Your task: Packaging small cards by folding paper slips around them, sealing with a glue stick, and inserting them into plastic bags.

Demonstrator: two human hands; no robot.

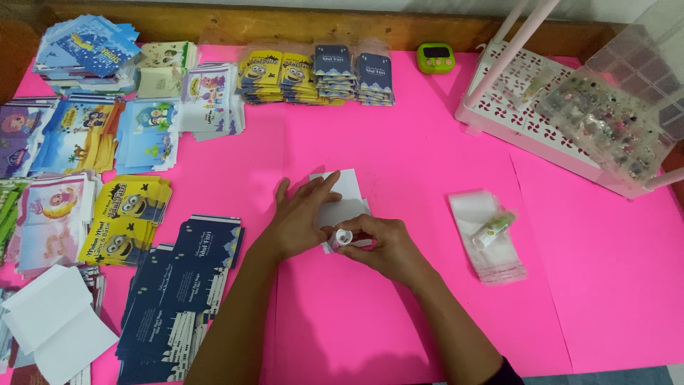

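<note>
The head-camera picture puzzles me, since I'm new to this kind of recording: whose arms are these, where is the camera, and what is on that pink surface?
There is no machine here. A person wears the camera on the head, so it looks down at their own two bare arms. The left hand lies flat on a small folded white paper piece, pressing it to the pink paper-covered table. The right hand grips a small white-tipped tube, probably glue, its tip at the paper. To the left lie stacks of printed colourful cards and dark blue cards. To the right lie a pile of clear plastic sleeves with a second small tube on top, a green digital timer, and a clear plastic compartment box of beads on a white rack.
</note>
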